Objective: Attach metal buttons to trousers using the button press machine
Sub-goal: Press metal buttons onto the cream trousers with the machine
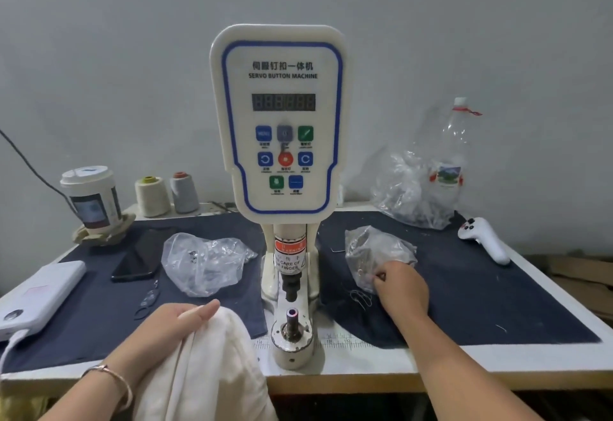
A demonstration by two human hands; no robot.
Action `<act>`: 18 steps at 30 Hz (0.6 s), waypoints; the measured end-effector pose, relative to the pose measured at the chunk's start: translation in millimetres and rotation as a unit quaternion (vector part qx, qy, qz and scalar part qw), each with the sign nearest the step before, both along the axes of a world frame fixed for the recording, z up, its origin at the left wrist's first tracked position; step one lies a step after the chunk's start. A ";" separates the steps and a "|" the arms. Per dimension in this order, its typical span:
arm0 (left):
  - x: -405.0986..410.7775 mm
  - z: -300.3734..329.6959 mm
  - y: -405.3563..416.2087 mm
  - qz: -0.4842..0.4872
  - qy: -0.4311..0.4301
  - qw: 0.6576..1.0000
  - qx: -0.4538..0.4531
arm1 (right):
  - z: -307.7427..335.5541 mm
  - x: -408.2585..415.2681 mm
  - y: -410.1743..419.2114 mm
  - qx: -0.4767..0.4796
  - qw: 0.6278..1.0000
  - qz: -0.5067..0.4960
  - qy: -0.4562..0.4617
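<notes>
Holding the soft, limp trousers at 7 o'clock of the button press machine, my left hand gripped a fold; my right hand pinched inside the button bag at 3 o'clock. I judged the waistband edge the best hold.

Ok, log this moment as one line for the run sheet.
left hand: holds cream trousers | right hand: picking in plastic bag | lower die: bare | stage: fetching button
</notes>
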State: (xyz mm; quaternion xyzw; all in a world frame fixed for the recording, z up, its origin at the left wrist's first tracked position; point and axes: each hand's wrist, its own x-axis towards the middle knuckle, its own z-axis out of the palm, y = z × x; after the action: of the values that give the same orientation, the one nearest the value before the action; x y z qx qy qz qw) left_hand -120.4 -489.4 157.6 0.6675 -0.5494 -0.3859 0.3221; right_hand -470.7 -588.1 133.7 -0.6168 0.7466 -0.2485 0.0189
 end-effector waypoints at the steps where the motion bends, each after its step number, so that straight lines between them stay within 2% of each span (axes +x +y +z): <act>1: 0.6 -0.8 -0.7 -0.010 0.002 1.000 -0.001 | 0.2 0.5 0.1 -0.004 1.000 -0.002 -0.004; 5: 2.5 -8.9 -2.2 -0.024 0.056 0.998 -0.003 | 1.2 2.0 1.8 -0.009 1.000 -0.006 -0.004; 12: 3.1 -12.4 -4.6 -0.016 0.079 0.997 -0.001 | -0.1 5.6 0.1 0.026 0.999 -0.012 0.014; 15: 3.4 -13.9 -5.6 -0.003 0.077 0.997 -0.004 | 1.1 4.9 -8.8 0.070 0.997 -0.009 0.024; 18: 2.8 -16.3 -6.1 -0.001 0.079 0.997 -0.007 | 11.8 -0.4 -16.2 0.176 0.984 0.003 0.027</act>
State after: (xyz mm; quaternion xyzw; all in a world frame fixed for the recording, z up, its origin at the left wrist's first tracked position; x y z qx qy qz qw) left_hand -117.7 -495.5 141.2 0.6319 -0.5254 -0.4342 0.3690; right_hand -471.1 -604.3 145.5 -0.6128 0.7769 -0.0963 0.1077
